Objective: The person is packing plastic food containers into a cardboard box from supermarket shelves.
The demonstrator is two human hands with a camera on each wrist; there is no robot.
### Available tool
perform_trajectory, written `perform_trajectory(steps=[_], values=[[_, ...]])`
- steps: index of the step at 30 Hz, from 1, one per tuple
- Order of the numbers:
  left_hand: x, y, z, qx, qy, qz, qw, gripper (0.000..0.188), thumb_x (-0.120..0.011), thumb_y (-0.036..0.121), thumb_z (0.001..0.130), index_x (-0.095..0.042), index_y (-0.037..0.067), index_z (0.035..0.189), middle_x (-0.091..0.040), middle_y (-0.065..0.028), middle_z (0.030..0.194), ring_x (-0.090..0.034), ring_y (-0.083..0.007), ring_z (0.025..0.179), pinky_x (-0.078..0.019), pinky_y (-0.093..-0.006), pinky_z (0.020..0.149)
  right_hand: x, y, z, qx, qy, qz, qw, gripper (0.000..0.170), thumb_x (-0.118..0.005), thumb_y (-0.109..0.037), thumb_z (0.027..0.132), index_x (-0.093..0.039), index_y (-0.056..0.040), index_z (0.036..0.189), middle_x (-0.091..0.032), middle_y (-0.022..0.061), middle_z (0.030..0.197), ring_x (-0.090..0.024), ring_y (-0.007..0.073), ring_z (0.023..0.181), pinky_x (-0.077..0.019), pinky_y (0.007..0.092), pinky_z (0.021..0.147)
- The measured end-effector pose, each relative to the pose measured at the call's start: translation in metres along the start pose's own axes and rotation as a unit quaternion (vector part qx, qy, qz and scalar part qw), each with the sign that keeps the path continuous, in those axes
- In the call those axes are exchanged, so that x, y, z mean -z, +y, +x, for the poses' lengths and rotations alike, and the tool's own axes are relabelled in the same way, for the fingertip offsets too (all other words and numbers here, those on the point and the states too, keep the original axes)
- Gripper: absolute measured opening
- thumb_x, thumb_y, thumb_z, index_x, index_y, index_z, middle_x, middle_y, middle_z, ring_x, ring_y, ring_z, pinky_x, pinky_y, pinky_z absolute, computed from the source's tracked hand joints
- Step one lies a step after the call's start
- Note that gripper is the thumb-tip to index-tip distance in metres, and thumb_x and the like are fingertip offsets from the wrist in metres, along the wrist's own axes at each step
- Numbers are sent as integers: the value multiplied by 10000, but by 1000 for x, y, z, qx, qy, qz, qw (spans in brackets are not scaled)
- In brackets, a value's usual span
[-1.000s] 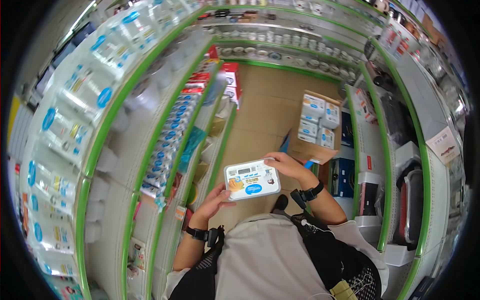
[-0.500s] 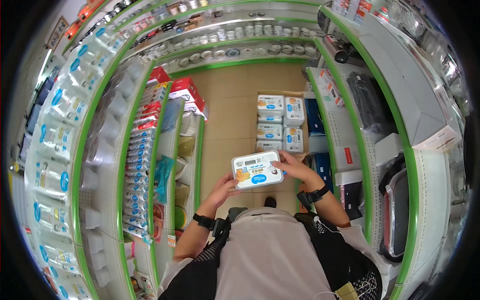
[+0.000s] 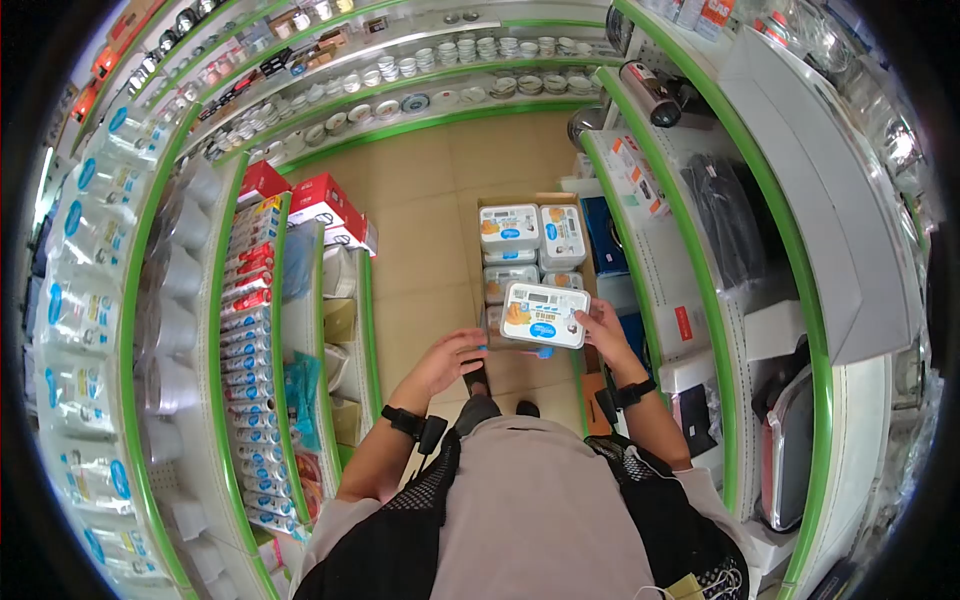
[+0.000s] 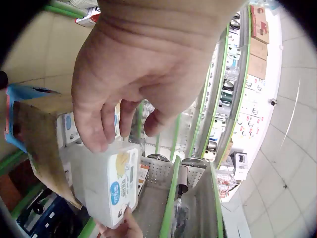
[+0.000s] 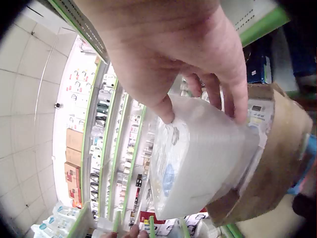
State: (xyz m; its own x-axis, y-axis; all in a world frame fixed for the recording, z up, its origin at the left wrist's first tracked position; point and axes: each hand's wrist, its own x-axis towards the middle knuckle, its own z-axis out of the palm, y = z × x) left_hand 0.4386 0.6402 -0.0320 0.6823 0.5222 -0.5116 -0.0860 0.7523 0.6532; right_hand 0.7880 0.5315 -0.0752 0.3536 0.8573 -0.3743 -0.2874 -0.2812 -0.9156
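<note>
A translucent plastic food container (image 3: 543, 315) with a printed white label and a blue oval logo is held out in front of the body. My right hand (image 3: 606, 338) grips it by its right end, the thumb (image 5: 167, 110) on the labelled face and the fingers over the opposite side. The left hand (image 3: 448, 362) is off to the left of the container, its fingers loosely bent around nothing. In the head view the container overlaps the near end of an open cardboard box (image 5: 267, 171), where similar labelled containers (image 3: 510, 228) are stacked.
Green-edged shelves line both sides of the tiled aisle (image 3: 420, 180). Wrapped rolls (image 3: 250, 370) and red boxes (image 3: 325, 205) are on the left, a black bag (image 3: 725, 215) and a long grey box (image 3: 810, 200) on the right. Bowls (image 3: 420, 58) fill the far shelves.
The left hand has let go of the container and moved left. The right hand keeps its grip, and the container has shifted right and overlaps the cardboard box. The head view has turned.
</note>
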Motion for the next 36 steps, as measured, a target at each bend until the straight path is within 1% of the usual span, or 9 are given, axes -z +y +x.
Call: perform_trajectory(steps=[7,9,10,14,18,25,28,33,36], values=[[68,82,23,12,-2,3,1000,352,-577,232,1009,-566,81,1327,-664,-63,1258,-642,-197,1100,-519,-369,946,-30,37,135,-25,46,-65,997,431,-735,-273,940,-541,-104,1286,-687,37,1132,-648,162,988,-530,352,753],[85,109,20,-6,11,17,1000,353,-576,259,1000,-571,97,1314,-667,-50,1238,-636,-178,1060,-506,-345,922,-30,66,178,48,67,-168,982,418,-736,-283,934,-559,-99,1265,-690,32,1106,-648,163,980,-533,352,757],[94,120,20,-4,12,17,1000,353,-576,259,1000,-571,97,1314,-667,-50,1238,-636,-178,1060,-506,-345,922,-38,70,191,56,119,-170,977,357,-797,-202,882,-616,-3,1117,-698,118,1079,-670,208,948,-550,332,795],[134,145,22,-2,39,17,999,347,-556,286,1012,-583,105,1307,-674,-27,1195,-624,-148,1027,-492,-323,912,-60,73,224,11,86,-58,995,381,-766,-172,906,-612,42,1180,-709,123,1057,-668,197,924,-541,318,815],[159,156,28,-3,62,-3,998,357,-559,302,1004,-588,110,1303,-670,-26,1185,-621,-158,1023,-489,-326,910,-80,66,248,36,112,-78,990,383,-755,-167,912,-630,49,1202,-716,118,1033,-670,182,922,-539,313,821],[142,153,44,6,62,-20,998,354,-555,307,1008,-587,106,1297,-669,-32,1179,-623,-160,1016,-490,-324,901,-67,71,265,-2,65,-112,992,412,-768,-193,901,-619,54,1196,-707,115,1029,-660,184,904,-529,316,800],[134,143,60,19,46,-24,998,351,-549,312,1019,-585,107,1301,-668,-34,1178,-625,-158,1016,-492,-327,901,-67,80,259,22,180,-246,952,402,-775,-226,898,-619,40,1155,-694,98,991,-647,181,883,-525,319,787],[95,138,115,73,1,35,997,337,-536,315,1043,-602,105,1298,-674,-51,1205,-639,-182,1037,-497,-342,929,-35,118,282,24,90,-153,984,377,-772,-237,894,-624,11,1135,-683,96,1001,-637,182,921,-522,317,798],[66,119,156,126,-27,31,991,344,-527,321,1049,-597,99,1303,-670,-61,1211,-641,-208,1061,-497,-355,947,-24,89,258,8,50,-169,984,328,-705,-208,923,-634,-2,1169,-691,108,1040,-651,182,948,-526,317,821]])
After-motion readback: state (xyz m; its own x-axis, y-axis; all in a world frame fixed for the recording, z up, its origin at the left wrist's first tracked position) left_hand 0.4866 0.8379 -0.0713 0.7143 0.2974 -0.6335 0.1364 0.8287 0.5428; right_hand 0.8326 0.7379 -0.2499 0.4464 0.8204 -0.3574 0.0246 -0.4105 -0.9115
